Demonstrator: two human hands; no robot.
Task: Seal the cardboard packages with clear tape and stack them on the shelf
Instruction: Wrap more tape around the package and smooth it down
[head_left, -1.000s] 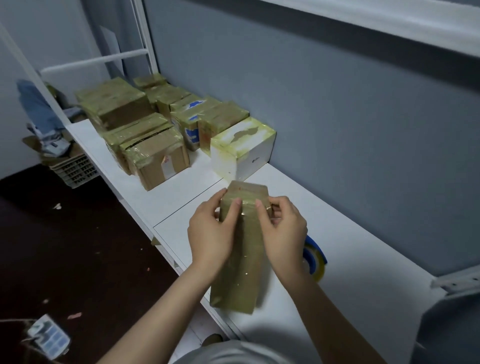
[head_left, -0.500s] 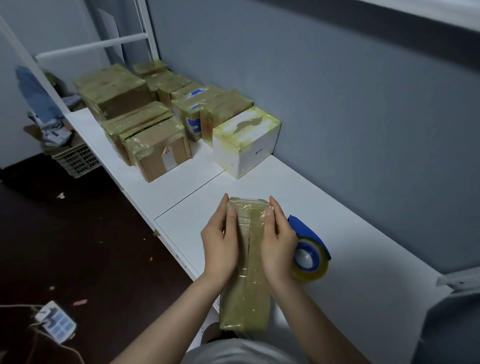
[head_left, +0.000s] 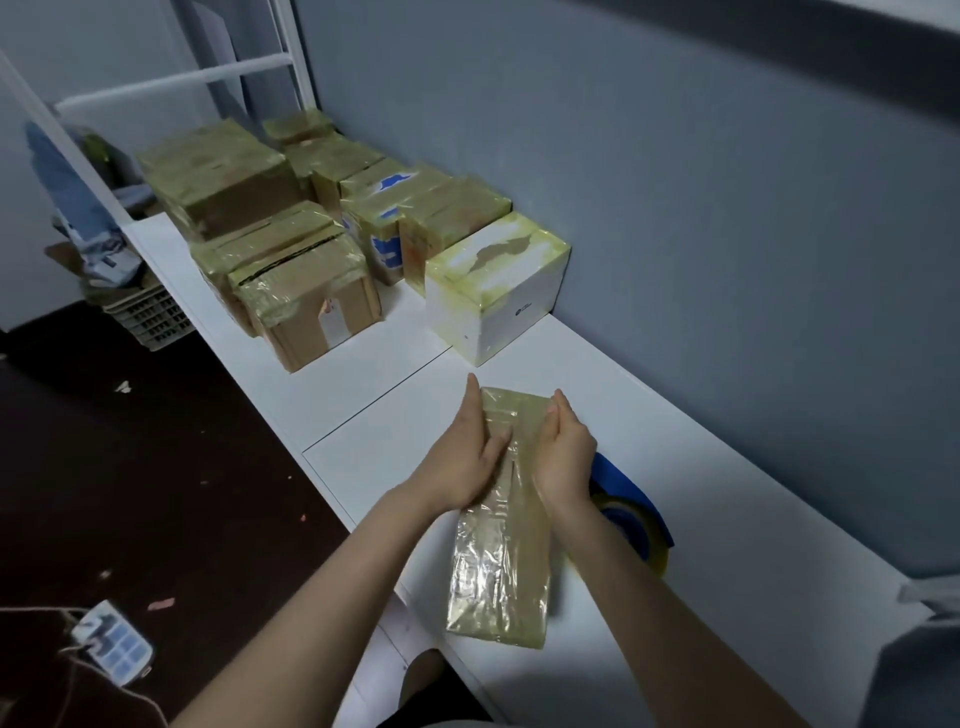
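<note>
Our left hand (head_left: 462, 460) presses flat on the taped package (head_left: 498, 571), our right hand (head_left: 563, 457) curls over its right edge; it lies on the white shelf (head_left: 363, 447) between them, the tape roll (head_left: 631, 519) just right of our right hand, sealed boxes (head_left: 311, 291) well beyond our fingertips

Grey-blue wall (head_left: 675, 208) fills 12 to 3 o'clock, with a dark band along its top. White counter (head_left: 727, 493) runs against it from 11 to 5 o'clock, with a seam between two panels. Dark floor (head_left: 156, 467) at 7 to 10 o'clock, small scraps scattered. White metal frame (head_left: 171, 85) at 11. Plastic crate (head_left: 150, 317) at 10, blue cloth (head_left: 57, 171) above it. Power strip (head_left: 111, 642) at 8. Light dim.
</note>
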